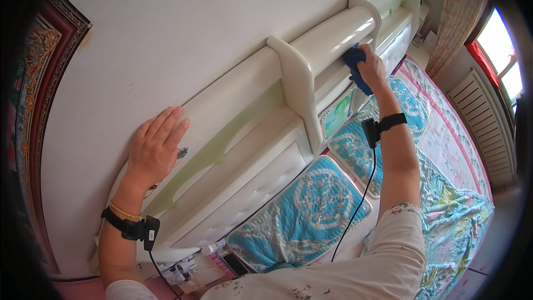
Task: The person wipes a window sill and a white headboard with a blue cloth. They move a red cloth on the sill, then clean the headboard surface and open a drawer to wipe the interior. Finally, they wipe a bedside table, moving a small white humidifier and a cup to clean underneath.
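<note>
The cream glossy headboard (237, 87) of a bed runs diagonally along the wall. My left hand (156, 150) lies with its palm down on the top edge of the headboard, at its near end, and holds nothing. Further along, my right hand (370, 66) grips a dark blue cloth (357, 66) at the middle section of the headboard, just under its rounded top panel (333, 41). Whether the cloth touches the surface there is partly hidden by the hand. Each forearm wears a black strap with a small device and a cable.
Blue patterned pillows (308, 212) lie along the headboard, with a crumpled floral cover (449, 212) on the bed. A phone (235, 263) rests beside the nearest pillow. An ornate picture frame (62, 41) hangs at left. A radiator (483, 125) and curtain (452, 21) are at right.
</note>
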`<act>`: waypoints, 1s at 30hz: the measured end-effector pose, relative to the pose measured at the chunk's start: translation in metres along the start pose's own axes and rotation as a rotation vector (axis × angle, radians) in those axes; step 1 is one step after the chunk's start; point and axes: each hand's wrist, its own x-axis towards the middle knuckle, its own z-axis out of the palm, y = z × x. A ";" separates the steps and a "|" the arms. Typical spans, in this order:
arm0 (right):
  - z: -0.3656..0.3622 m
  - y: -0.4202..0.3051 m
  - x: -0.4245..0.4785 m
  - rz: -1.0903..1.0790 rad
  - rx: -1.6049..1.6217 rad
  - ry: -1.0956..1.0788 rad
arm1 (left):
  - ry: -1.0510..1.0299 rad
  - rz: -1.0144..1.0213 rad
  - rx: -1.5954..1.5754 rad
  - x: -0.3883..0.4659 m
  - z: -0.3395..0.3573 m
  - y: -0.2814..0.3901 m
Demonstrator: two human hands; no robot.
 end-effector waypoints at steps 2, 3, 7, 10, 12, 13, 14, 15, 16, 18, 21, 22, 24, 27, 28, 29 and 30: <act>-0.001 -0.011 -0.008 -0.068 0.021 -0.037 | 0.018 -0.014 0.011 0.000 -0.001 0.001; -0.003 -0.015 -0.013 -0.086 0.028 -0.062 | 0.028 -0.018 0.015 0.001 -0.001 0.002; -0.008 -0.034 -0.028 -0.176 0.072 -0.165 | 0.026 -0.017 -0.010 0.001 0.001 0.001; -0.013 -0.046 -0.037 -0.211 0.137 -0.271 | 0.012 -0.009 -0.013 0.001 -0.002 0.001; -0.018 -0.055 -0.040 -0.199 0.138 -0.381 | -0.015 -0.009 -0.012 0.000 -0.001 0.001; -0.015 -0.060 -0.042 -0.254 0.141 -0.408 | -0.010 -0.003 -0.010 0.000 -0.001 0.000; -0.012 -0.066 -0.045 -0.310 0.144 -0.434 | -0.006 0.002 -0.007 0.001 0.000 0.000; -0.010 -0.071 -0.048 -0.367 0.145 -0.464 | -0.003 0.005 -0.008 0.000 0.000 0.001; -0.010 -0.075 -0.049 -0.386 0.144 -0.455 | -0.009 0.000 -0.007 -0.001 0.000 0.001; -0.013 -0.081 -0.052 -0.405 0.139 -0.494 | -0.020 -0.009 -0.006 -0.002 -0.001 0.001; -0.014 -0.073 -0.053 -0.433 0.160 -0.510 | -0.013 -0.004 0.012 -0.002 0.003 0.000; -0.013 -0.068 -0.053 -0.443 0.172 -0.507 | -0.010 0.002 0.013 0.000 0.003 0.000; -0.009 -0.056 -0.057 -0.470 0.257 -0.484 | -0.005 0.010 0.014 0.002 0.000 0.001; -0.002 -0.042 -0.075 -0.411 0.345 -0.427 | -0.024 0.010 0.004 0.002 0.000 0.001; -0.001 -0.039 -0.084 -0.373 0.366 -0.405 | -0.030 0.005 0.004 0.001 0.000 0.001; 0.001 -0.034 -0.091 -0.249 0.518 -0.366 | -0.035 0.001 0.004 0.000 0.000 0.001; 0.002 -0.026 -0.100 -0.119 0.668 -0.323 | -0.043 0.000 0.004 0.000 0.000 0.001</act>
